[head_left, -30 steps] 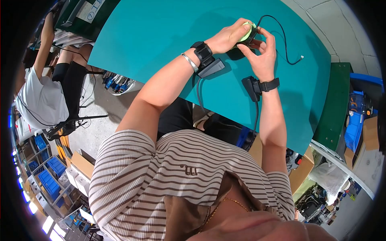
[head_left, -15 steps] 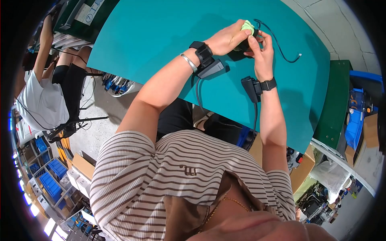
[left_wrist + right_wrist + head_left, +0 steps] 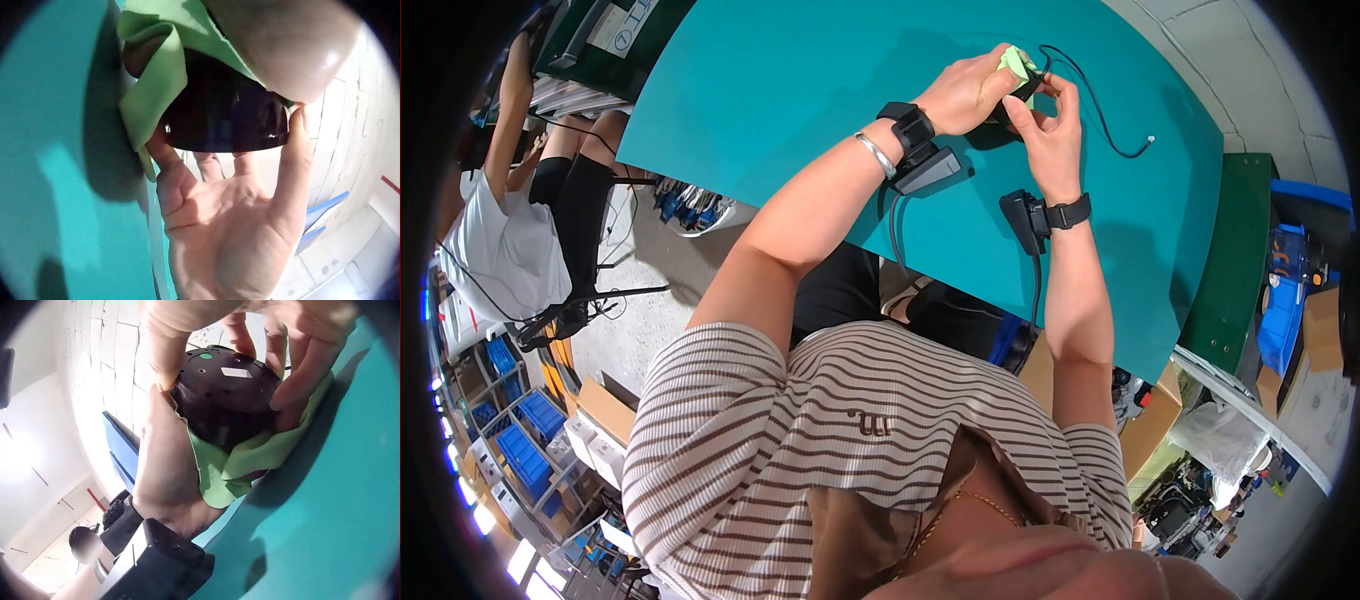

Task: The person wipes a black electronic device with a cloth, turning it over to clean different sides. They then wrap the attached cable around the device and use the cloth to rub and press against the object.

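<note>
One dark round device (image 3: 228,403) sits between left hand (image 3: 965,95) and right hand (image 3: 1055,150), both at it, so neither is clearly nearer. It lies past the fingertips of the right hand. Flat face, with white label (image 3: 235,372) and green dot (image 3: 205,356), turns toward the right palm. Round shape, no clear long axis; the face gives the direction.

Left hand grasps green cloth (image 3: 153,94) bunched round the device's other side, cloth between hand and shell; some left fingers are hidden, exact placement can't tell. Right hand grasps the rim, thumb and fingers spread round it, palm apart from the face. Device looks held up off teal table (image 3: 800,100), beside its edge in left wrist view. Black cable (image 3: 1108,100) curves out beyond the right hand, white plug (image 3: 1150,141) at its end; joint with device not visible.
</note>
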A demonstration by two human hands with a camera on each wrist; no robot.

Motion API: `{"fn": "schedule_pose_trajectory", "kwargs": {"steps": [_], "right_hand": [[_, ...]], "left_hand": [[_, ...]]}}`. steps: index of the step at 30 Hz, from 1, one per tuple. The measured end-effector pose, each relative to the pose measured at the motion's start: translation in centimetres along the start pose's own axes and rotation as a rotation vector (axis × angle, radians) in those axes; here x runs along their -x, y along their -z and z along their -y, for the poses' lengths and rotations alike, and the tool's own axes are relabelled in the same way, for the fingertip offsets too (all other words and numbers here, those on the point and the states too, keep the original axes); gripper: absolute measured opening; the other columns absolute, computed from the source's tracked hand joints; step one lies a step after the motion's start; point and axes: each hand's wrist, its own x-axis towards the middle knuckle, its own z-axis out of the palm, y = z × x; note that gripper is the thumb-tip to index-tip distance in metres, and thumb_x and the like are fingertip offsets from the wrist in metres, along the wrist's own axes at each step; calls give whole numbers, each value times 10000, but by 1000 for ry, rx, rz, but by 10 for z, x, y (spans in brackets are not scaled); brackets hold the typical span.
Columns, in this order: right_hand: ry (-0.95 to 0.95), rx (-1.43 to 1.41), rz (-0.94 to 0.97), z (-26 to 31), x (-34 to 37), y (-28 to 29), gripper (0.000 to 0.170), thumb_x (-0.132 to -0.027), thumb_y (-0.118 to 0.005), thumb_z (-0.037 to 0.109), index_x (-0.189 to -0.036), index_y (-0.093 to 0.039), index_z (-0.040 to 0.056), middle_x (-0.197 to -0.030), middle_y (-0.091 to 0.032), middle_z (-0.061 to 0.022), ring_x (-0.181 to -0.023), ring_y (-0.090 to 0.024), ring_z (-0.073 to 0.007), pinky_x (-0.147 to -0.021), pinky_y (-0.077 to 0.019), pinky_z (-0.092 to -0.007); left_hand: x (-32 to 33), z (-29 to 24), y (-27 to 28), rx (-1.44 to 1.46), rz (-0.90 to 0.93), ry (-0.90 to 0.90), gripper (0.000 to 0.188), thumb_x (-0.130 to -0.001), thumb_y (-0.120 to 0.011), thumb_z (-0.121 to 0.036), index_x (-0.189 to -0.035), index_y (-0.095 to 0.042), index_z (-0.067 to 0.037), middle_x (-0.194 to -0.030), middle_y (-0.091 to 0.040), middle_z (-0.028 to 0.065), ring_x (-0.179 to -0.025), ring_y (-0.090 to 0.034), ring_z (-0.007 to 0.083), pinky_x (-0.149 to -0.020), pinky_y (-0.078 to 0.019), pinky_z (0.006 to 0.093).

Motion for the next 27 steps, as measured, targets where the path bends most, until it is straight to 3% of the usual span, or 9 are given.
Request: {"fn": "schedule_pose_trajectory", "kwargs": {"steps": [8,11,14,20,22,25,27], "right_hand": [[47,26,5,9,3,-6,585,-800,-781,214,-1193,-415,-19,-1126,-505,-105,-898,-622,-161,-719,-554,-273],[40,27,-1,6,4,-6,578,-798,-781,192,-1194,-417,-20,-1125,-504,-102,-892,-620,-156,-725,-560,-274],[62,85,9,4,3,-5,572,-799,-778,185,-1194,-419,-19,-1120,-509,-101,-891,-621,-157,-733,-563,-276],[67,45,17,3,3,-5,582,-787,-787,183,-1197,-424,-16,-1125,-513,-109,-909,-626,-168,-717,-567,-279],[63,67,30,-1,3,-2,587,-785,-788,185,-1202,-425,-11,-1133,-514,-108,-913,-630,-175,-718,-569,-281],[103,116,44,3,5,-4,601,-778,-794,192,-1214,-426,2,-1148,-517,-105,-916,-639,-188,-719,-575,-287],[152,140,45,4,4,-5,610,-774,-797,198,-1221,-427,10,-1154,-519,-103,-916,-643,-194,-719,-578,-291]], "left_hand": [[-1,-2,1,7,4,57,348,-972,-286,-303,-1115,-488,-58,-951,-600,185,-831,-558,398,-727,-452,443],[-2,6,0,-52,-20,-18,360,-968,-281,-286,-1128,-507,-56,-958,-611,191,-814,-571,395,-711,-464,446],[-3,5,2,-35,48,72,431,-1009,-251,-341,-1231,-521,-90,-1049,-630,140,-900,-591,334,-823,-472,394],[-4,2,6,-51,42,69,441,-1008,-254,-328,-1200,-560,-73,-1031,-641,153,-908,-600,322,-837,-472,378],[-5,6,4,-36,-24,74,375,-959,-311,-281,-1084,-580,-51,-1006,-645,192,-861,-605,382,-758,-488,429],[-6,21,10,-167,53,152,400,-991,-316,-307,-1091,-588,-30,-962,-649,178,-855,-610,340,-779,-479,392],[-5,25,9,-100,13,156,374,-981,-353,-306,-1033,-581,-15,-909,-647,169,-810,-612,340,-733,-488,384]]}}
